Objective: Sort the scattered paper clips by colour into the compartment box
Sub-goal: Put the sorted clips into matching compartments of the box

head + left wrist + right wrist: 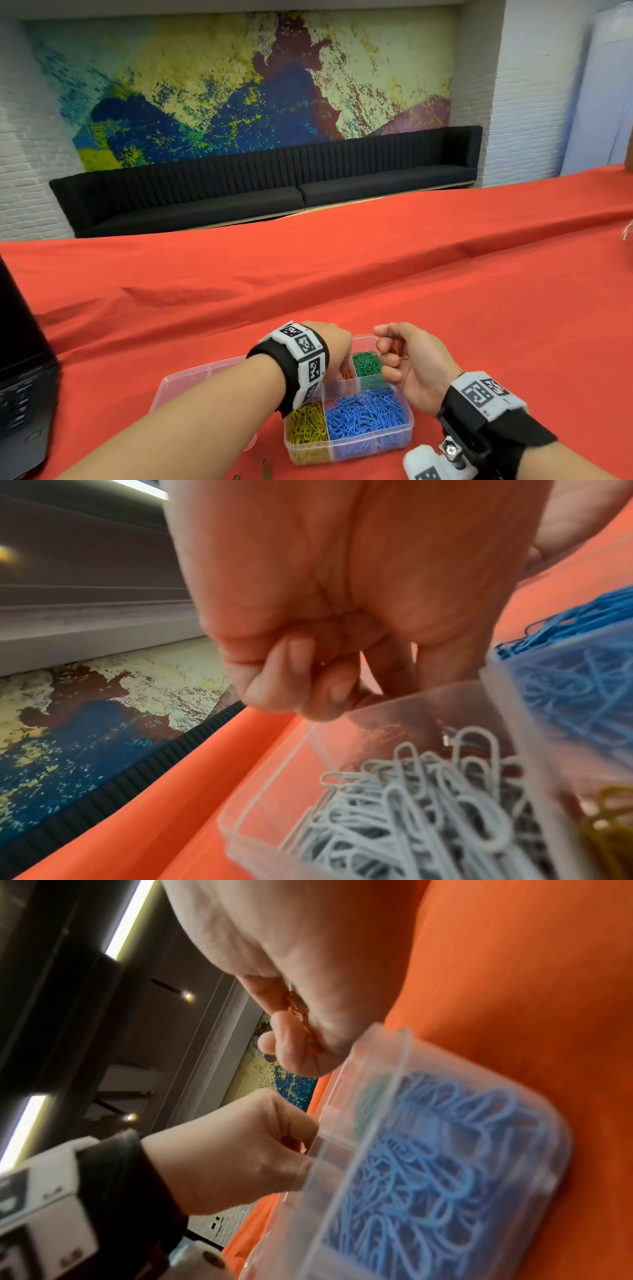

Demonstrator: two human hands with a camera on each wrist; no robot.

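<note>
Red coated-wire paper clips [395, 348], light, springy and prone to tangling, sit bunched in the curled right hand [409, 365] above the clear plastic compartment box [407, 419]. Pinch single clips across the loops. Left hand [337, 347] reaches into the box, fingers curled; contents cannot be told.

A clear, glossy plastic compartment box [406, 423] sits on a matt red cloth table cover [376, 274], creased in long folds. Smooth colour-coated paper clips fill it: blue [364, 409], yellow [306, 425], green [367, 364], white [428, 818]. Black fabric wrist straps [507, 437] carry matt white printed marker blocks [303, 346].
</note>
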